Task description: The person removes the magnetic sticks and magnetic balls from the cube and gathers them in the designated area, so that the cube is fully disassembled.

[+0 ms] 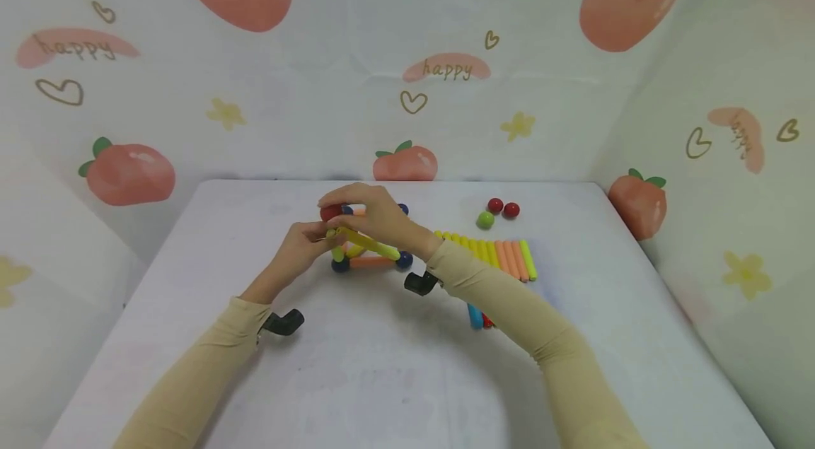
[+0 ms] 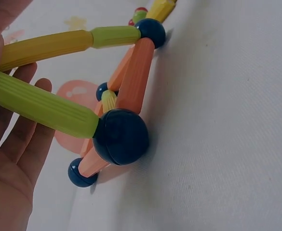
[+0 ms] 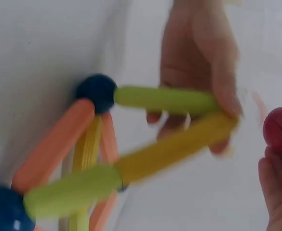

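My left hand (image 1: 307, 247) pinches the upper ends of a light green rod (image 2: 44, 107) and a yellow rod (image 2: 51, 48) where they meet. The yellow rod joins a second light green rod (image 2: 114, 36) end to end. Both slopes rise from dark blue balls (image 2: 121, 137) at the corners of a base of orange rods (image 2: 137, 74), which rests on the table. In my right hand (image 1: 382, 217) is a red ball (image 3: 277, 129), gripped by the fingers close beside the pinched rod ends. A gap separates ball and rods in the right wrist view.
A row of yellow, orange and green rods (image 1: 503, 257) lies right of the structure on the white table (image 1: 356, 378). Blue (image 1: 475, 316) and red rods show partly behind my right forearm. Two red balls (image 1: 495, 206) and a green ball (image 1: 486, 220) sit farther back.
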`<state>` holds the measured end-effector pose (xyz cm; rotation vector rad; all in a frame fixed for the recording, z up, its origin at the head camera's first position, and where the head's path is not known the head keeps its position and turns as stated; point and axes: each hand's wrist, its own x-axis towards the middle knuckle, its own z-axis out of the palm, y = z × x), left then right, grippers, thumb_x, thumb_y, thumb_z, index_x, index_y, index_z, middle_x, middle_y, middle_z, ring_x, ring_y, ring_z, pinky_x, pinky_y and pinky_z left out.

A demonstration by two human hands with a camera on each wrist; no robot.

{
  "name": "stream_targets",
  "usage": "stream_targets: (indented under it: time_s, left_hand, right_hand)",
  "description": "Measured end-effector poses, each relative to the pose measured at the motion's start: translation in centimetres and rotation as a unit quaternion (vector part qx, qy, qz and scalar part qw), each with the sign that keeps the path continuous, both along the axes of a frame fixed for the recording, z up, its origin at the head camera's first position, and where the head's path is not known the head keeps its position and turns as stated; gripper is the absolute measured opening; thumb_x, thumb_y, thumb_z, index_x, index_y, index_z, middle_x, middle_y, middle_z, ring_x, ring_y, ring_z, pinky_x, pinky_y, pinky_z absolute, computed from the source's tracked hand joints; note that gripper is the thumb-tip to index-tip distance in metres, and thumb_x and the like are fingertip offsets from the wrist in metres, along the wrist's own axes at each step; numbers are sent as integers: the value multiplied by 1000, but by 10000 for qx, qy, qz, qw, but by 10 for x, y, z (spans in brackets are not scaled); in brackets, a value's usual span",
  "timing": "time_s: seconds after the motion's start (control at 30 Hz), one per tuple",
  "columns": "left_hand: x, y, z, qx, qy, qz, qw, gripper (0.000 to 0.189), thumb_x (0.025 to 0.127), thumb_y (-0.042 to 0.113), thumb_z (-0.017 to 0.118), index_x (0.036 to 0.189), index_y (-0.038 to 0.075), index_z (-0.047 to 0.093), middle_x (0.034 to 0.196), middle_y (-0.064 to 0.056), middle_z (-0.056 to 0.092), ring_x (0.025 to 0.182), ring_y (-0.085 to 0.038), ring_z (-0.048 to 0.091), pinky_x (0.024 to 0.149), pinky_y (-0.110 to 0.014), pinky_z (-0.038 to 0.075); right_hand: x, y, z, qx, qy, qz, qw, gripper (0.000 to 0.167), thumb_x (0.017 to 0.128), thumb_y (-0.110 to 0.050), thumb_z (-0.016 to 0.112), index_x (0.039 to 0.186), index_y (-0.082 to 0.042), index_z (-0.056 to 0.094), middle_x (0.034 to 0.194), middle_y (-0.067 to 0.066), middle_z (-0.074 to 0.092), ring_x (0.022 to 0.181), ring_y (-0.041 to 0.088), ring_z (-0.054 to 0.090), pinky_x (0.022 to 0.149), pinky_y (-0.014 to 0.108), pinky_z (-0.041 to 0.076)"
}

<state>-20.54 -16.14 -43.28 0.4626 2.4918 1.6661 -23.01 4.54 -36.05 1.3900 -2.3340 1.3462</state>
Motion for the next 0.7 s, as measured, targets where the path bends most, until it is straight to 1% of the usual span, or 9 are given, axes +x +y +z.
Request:
stream_targets:
  time_s: [0.07, 0.13, 0.23, 0.33, 0.43, 0.53, 0.6, 0.7]
  left_hand:
    - [0, 1, 0, -2, -33, -50, 10000, 38, 93, 36, 69, 122, 11, 70, 117, -4, 74, 114, -10, 64, 104, -45, 51]
    - [0, 2, 0, 10, -61, -79, 9999, 41, 93, 39, 69, 126, 15, 69, 123, -5, 72, 120, -13, 62, 106, -45, 49]
    - [1, 3, 0, 15, -90, -45, 9999, 42, 91, 42, 69, 127, 19, 69, 124, -4, 71, 120, -12, 60, 107, -44, 48]
    - [0, 4, 0, 52, -145, -46, 9999, 43, 91, 43, 70, 126, 20, 69, 125, -5, 71, 116, -7, 60, 108, -44, 46]
    - [0, 5, 0, 19, -173, -50, 9998, 43, 91, 43, 69, 127, 20, 68, 125, -4, 71, 114, -4, 60, 108, -44, 46]
    - [1, 4, 1, -39, -165, -39, 9998, 43, 91, 42, 69, 128, 20, 68, 124, -5, 72, 113, -5, 60, 107, -42, 45]
    - [1, 4, 1, -63, -145, -19, 9999, 43, 91, 41, 69, 128, 20, 68, 123, -5, 72, 112, -7, 60, 105, -42, 45]
    - [2, 3, 3, -69, -117, -21, 9999, 43, 92, 39, 69, 128, 18, 68, 124, -6, 71, 115, -6, 59, 105, -40, 45]
  right_hand:
    - [-4, 14, 4, -289, -489, -79, 9984, 33, 87, -11, 74, 120, -7, 70, 118, 7, 71, 110, 15, 66, 99, 25, 54]
    - [-9, 32, 7, -479, -825, -337, 9949, 34, 89, -11, 73, 121, -6, 69, 118, 9, 70, 108, 18, 67, 97, 29, 56]
    - [-17, 68, 11, -582, -1131, -1020, 9866, 34, 90, -14, 72, 124, -7, 68, 119, 10, 69, 106, 21, 68, 94, 30, 57]
    - [-21, 111, 8, -698, -1384, -1680, 9735, 37, 92, -18, 71, 127, -7, 66, 120, 11, 69, 102, 20, 69, 92, 27, 58]
    - [-24, 157, 0, -803, -1683, -2242, 9565, 40, 93, -22, 70, 130, -9, 64, 120, 8, 70, 100, 13, 68, 90, 20, 56]
    - [-26, 200, -14, -724, -1879, -2851, 9371, 42, 93, -28, 70, 132, -13, 64, 119, 3, 70, 100, 6, 64, 88, 17, 52]
    - [-26, 225, -25, -606, -2053, -3225, 9220, 44, 92, -34, 70, 132, -16, 64, 121, 1, 69, 101, 3, 61, 89, 20, 49]
    - [-26, 253, -40, -371, -2331, -3570, 9038, 46, 92, -38, 69, 132, -16, 63, 127, 4, 66, 103, 1, 58, 98, 29, 46]
